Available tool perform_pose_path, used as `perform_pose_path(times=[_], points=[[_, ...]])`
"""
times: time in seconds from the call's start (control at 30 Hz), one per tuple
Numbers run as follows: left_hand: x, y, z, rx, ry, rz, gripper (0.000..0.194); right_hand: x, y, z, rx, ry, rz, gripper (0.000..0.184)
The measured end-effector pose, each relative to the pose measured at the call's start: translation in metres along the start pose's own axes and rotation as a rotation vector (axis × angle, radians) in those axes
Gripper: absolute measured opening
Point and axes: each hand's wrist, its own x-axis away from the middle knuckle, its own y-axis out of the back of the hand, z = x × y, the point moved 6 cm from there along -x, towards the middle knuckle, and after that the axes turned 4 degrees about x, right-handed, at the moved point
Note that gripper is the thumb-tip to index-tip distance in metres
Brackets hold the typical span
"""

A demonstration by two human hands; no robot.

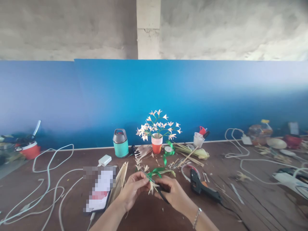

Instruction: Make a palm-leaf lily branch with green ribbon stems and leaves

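My left hand (134, 186) is closed, with thumb and fingers pinching a pale handmade flower (152, 186) at its stem. Green ribbon (157, 171) runs from beside the flower toward the back of the table. My right hand (172, 190) grips a pair of scissors (164, 196) by the dark handles. Their blades point up and left across the flower, close to my left fingertips. Whether the blades touch the ribbon I cannot tell. Behind my hands, a red-and-white paper cup (157, 148) holds a spray of similar white flowers (157, 125).
A black glue gun (204, 189) lies right of my hands. To the left are a phone (99, 191), dried husks (119, 179) and white cables (49, 166). A turquoise canister (121, 147), ribbon spool (168, 149) and straw bundle (192, 151) stand or lie farther back.
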Motion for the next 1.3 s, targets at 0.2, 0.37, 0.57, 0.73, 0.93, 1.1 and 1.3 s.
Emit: perform_pose_path(times=[0.2, 0.37, 0.57, 0.73, 0.93, 1.1, 1.3], points=[[0.001, 0.000, -0.001, 0.052, 0.027, -0.020, 0.017, -0.004, -0.003, -0.009, 0.012, 0.001, -0.052, 0.024], [0.002, -0.001, 0.001, 0.044, 0.039, -0.002, 0.017, -0.003, -0.003, -0.007, 0.047, 0.004, -0.043, 0.022], [0.001, -0.001, 0.001, 0.040, 0.033, -0.006, 0.016, -0.003, -0.006, -0.014, -0.037, -0.003, 0.004, 0.024], [0.002, -0.001, 0.003, 0.027, 0.051, -0.002, 0.015, -0.002, -0.004, -0.010, -0.052, 0.005, 0.017, 0.024], [0.003, -0.001, 0.003, 0.029, 0.056, 0.001, 0.015, -0.001, -0.003, -0.001, -0.062, 0.007, 0.045, 0.024], [0.002, 0.001, 0.004, 0.035, 0.055, 0.002, 0.014, -0.001, -0.001, 0.000, -0.028, 0.002, 0.036, 0.024], [0.001, -0.001, 0.002, 0.046, 0.036, 0.025, 0.015, -0.003, -0.003, -0.016, -0.067, -0.020, 0.004, 0.028]])
